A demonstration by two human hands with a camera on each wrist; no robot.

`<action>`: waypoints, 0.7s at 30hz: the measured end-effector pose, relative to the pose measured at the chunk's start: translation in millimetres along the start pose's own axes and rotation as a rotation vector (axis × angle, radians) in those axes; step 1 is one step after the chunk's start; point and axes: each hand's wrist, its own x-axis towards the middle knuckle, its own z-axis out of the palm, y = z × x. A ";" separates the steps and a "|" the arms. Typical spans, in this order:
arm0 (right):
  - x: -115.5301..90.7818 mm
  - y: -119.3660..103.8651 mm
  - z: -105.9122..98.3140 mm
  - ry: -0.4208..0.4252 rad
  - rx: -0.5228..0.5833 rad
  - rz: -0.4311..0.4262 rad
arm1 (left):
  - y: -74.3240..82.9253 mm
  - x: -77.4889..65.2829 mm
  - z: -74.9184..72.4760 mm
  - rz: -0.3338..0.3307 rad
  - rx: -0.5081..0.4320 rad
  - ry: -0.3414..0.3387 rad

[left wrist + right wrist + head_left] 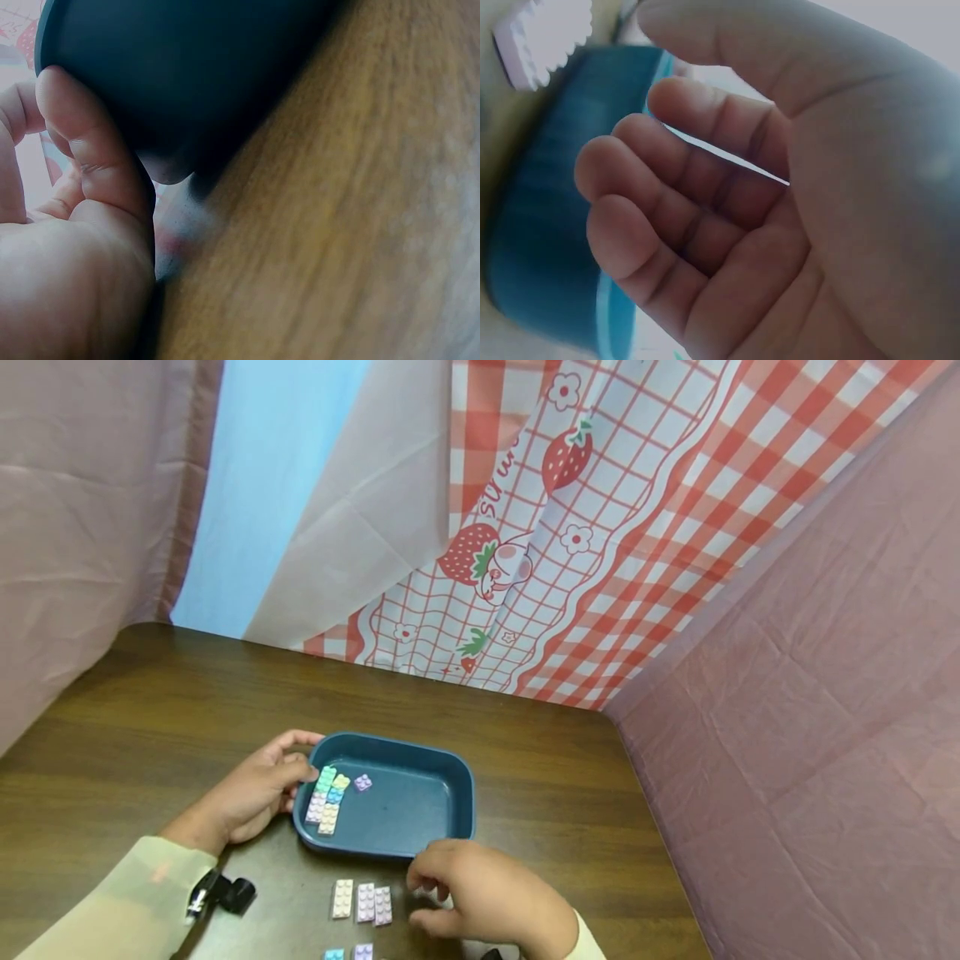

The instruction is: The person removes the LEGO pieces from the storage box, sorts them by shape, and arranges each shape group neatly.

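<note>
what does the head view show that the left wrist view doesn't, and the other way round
Only the head view shows the right grip, pastel bricks in the left part of the blue tray, and loose bricks on the table.

Only the left wrist view shows the palm side of the left grip close up, and the outer wall of the tray's left end.

Both share the left grip holding the tray, the tray itself and the wooden tabletop.
</note>
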 end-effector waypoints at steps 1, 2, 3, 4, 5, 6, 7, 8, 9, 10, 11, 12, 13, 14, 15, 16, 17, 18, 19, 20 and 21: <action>2.2 2.9 -3.7 0.024 -0.015 -0.020 | -0.1 0.3 -0.1 -0.002 0.000 0.002; 4.6 5.7 -7.5 0.040 -0.015 -0.030 | -0.2 0.4 -0.2 -0.001 0.002 0.001; 7.1 8.4 -11.3 0.052 -0.021 -0.039 | -0.1 0.6 0.2 -0.004 -0.001 0.004; 9.8 10.7 -14.9 0.062 -0.021 -0.045 | -0.1 0.7 0.3 -0.006 -0.003 0.006; 12.6 12.9 -18.1 0.068 -0.020 -0.044 | 0.0 0.7 0.6 -0.007 -0.005 0.006; 15.5 15.2 -20.9 0.071 -0.018 -0.044 | -0.3 1.0 0.5 -0.006 -0.005 0.005; 18.7 17.0 -23.7 0.071 -0.016 -0.041 | -0.5 1.1 0.4 -0.002 -0.006 0.002; 21.7 18.7 -26.0 0.068 -0.014 -0.037 | -0.6 1.1 0.3 0.001 -0.007 -0.001; 24.7 20.3 -28.0 0.066 -0.012 -0.033 | -0.5 1.1 0.4 0.000 -0.011 0.000; 27.7 21.7 -29.9 0.061 -0.011 -0.027 | -0.5 1.0 0.3 0.004 -0.011 -0.003; 30.8 23.1 -31.6 0.057 -0.011 -0.021 | -0.5 0.9 0.3 0.006 -0.011 -0.006; 33.8 24.4 -33.4 0.054 -0.011 -0.018 | -0.7 0.9 0.0 0.009 -0.010 -0.010; 37.0 25.8 -34.9 0.051 -0.009 -0.014 | -0.6 0.7 0.0 0.008 -0.012 -0.009; 40.2 27.3 -36.3 0.048 -0.007 -0.011 | -0.4 0.5 0.0 0.007 -0.012 -0.009; 43.5 28.9 -37.7 0.046 -0.003 -0.007 | -0.2 0.3 0.1 0.006 -0.013 -0.007; 46.9 30.5 -38.9 0.045 -0.001 -0.007 | -0.2 0.2 0.1 0.006 -0.012 -0.008; 50.2 32.2 -40.0 0.044 0.007 -0.005 | -0.1 0.1 0.1 0.006 -0.011 -0.007; 53.6 33.5 -41.1 0.043 0.013 -0.003 | -0.1 0.1 0.1 0.005 -0.012 -0.006; 56.8 35.0 -41.9 0.043 0.017 -0.004 | 0.1 0.0 0.3 0.005 -0.013 -0.006; 59.8 36.1 -42.8 0.043 0.023 -0.003 | 0.1 0.0 0.4 0.004 -0.014 -0.005; 62.9 37.1 -43.6 0.042 0.027 -0.003 | 0.2 0.0 0.5 0.004 -0.015 -0.004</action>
